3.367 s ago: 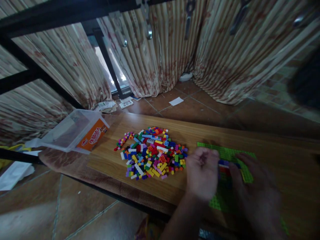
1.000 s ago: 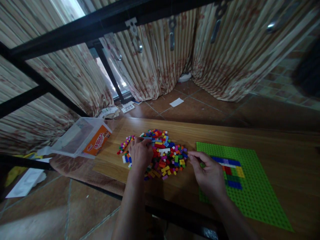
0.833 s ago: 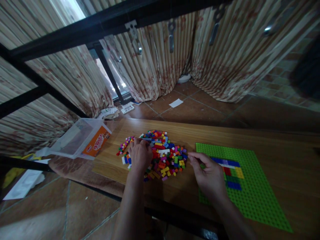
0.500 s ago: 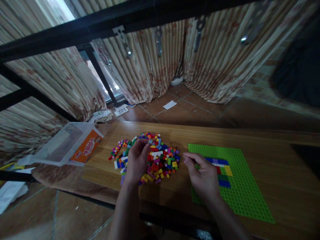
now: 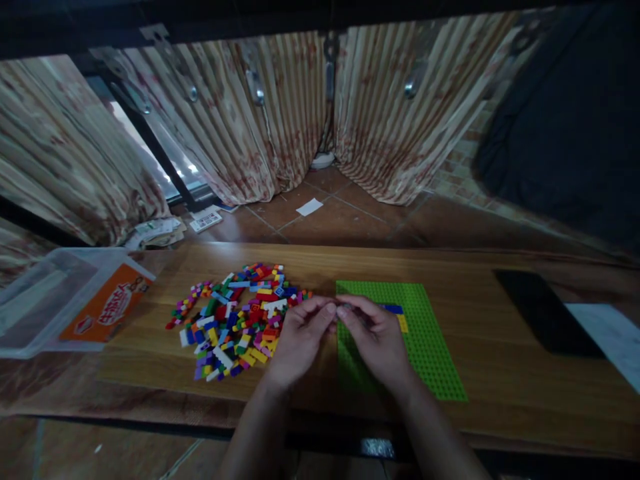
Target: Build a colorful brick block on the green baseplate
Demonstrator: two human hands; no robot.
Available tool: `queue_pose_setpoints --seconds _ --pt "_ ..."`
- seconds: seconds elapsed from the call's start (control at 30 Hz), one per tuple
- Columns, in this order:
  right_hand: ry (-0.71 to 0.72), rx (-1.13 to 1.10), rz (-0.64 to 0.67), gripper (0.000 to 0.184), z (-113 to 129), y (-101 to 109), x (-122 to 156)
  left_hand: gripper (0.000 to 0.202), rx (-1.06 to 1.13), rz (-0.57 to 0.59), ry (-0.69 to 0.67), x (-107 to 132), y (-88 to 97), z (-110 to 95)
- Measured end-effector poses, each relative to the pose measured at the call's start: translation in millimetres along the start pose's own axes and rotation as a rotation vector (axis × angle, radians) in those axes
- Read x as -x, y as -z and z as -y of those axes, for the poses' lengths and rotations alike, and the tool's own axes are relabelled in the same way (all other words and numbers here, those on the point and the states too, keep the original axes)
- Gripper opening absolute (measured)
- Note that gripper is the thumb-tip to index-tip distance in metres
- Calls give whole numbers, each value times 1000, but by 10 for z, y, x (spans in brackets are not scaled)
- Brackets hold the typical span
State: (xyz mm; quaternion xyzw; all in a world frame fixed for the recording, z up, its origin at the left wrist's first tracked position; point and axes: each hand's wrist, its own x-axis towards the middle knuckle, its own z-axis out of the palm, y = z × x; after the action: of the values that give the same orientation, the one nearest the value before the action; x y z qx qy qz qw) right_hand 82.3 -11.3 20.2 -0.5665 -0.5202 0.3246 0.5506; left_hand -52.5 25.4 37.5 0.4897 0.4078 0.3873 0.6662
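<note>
My left hand (image 5: 303, 340) and my right hand (image 5: 377, 340) meet at the fingertips, between the brick pile and the baseplate. Both are closed in a pinch; whatever they hold is hidden by the fingers. Beneath my right hand lies a green studded baseplate (image 5: 430, 347), partly covered by it. Blue bricks (image 5: 395, 309) and a yellow brick (image 5: 403, 323) on the plate show past my knuckles. To the left of my left hand spreads a loose pile of small colourful toy bricks (image 5: 233, 320).
A clear plastic box (image 5: 30, 340) with an orange label (image 5: 107, 307) stands at the table's left end. On the right lie a dark flat rectangle (image 5: 545, 313) and a pale sheet (image 5: 607, 333). Curtains (image 5: 280, 127) hang beyond the wooden table (image 5: 165, 360).
My left hand has left the brick pile and moved right to meet my right hand at the fingertips. The camera view has turned to the right.
</note>
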Motion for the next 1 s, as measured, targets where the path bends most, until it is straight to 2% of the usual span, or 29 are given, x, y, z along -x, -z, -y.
queue_pose_setpoints --seconds 0.13,0.2,0.3,0.4,0.5,0.7,0.83,1.0 --pt "-12 1 33 22 -59 267 -35 27 -90 -67 -54 -20 -123 86" --pt "-61 51 -52 24 -142 472 -66 26 -154 -98 -80 -40 -150 165" --pt "-95 141 -250 29 -293 782 -103 27 -295 -105 -106 -58 -166 269" --pt "-115 260 -278 33 -388 964 -111 29 -384 -92 -87 -55 -193 330" --pt "-78 339 -222 28 -398 961 -105 30 -403 -55 -83 -53 -246 374" --pt "5 397 -46 23 -388 713 -118 41 -458 -18 -59 -84 -346 405" --pt "36 448 -17 23 -409 610 -133 52 -600 8 -91 -93 -380 380" --pt "55 515 16 25 -399 611 -138 56 -738 35 -132 -77 -416 348"
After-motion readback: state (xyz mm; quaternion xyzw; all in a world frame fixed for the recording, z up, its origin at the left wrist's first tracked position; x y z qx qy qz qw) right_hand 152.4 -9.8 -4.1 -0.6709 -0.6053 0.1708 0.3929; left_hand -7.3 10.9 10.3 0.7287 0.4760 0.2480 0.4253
